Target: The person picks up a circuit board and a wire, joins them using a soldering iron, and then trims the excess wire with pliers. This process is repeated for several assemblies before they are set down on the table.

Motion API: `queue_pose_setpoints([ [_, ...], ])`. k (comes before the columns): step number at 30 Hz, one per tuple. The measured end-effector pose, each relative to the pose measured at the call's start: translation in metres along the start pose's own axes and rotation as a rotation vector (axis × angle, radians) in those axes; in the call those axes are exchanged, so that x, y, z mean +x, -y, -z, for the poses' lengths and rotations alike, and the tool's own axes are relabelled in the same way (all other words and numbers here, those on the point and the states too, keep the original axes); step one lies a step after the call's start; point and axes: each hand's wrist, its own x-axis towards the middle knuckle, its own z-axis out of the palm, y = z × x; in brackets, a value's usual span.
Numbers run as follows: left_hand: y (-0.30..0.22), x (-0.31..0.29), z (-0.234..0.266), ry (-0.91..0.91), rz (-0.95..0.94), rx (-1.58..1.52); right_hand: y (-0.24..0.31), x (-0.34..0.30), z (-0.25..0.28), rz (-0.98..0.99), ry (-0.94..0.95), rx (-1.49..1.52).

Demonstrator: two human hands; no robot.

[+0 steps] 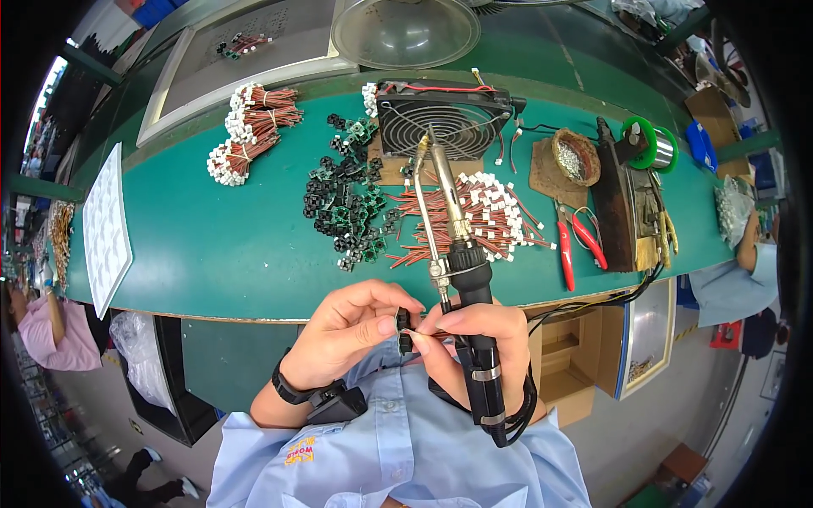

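Note:
Just off the bench's front edge, my left hand (343,330) pinches a small black component with a green circuit board (404,326) between thumb and fingers. My right hand (504,334) is wrapped round the black handle of a soldering iron (471,275), its metal tip pointing up and away over the bench. A thin metal tube (428,220) is clamped alongside the iron. The right thumb and fingertip also meet at the component, apparently on a thin wire lead (417,333). Exactly where the wire touches the board is too small to see.
Black components (343,203) and white-plugged red wires (495,216) are heaped beyond my hands, before a black fan (440,123). Bundled wires (254,118) lie left. Rightward are red-handled cutters (576,241), a round bowl (576,157), an iron stand (616,207) and a solder spool (656,146).

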Motion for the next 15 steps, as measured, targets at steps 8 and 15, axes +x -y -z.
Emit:
queue_pose_setpoints([
  [8, -0.0005, 0.0008, 0.0011, 0.009, 0.023, -0.009, -0.0005, 0.0000, -0.0008, 0.005, -0.026, 0.004],
  [15, -0.0028, 0.0025, -0.0014, 0.017, 0.043, -0.012, -0.0010, 0.0019, 0.0008, 0.024, -0.034, -0.028],
])
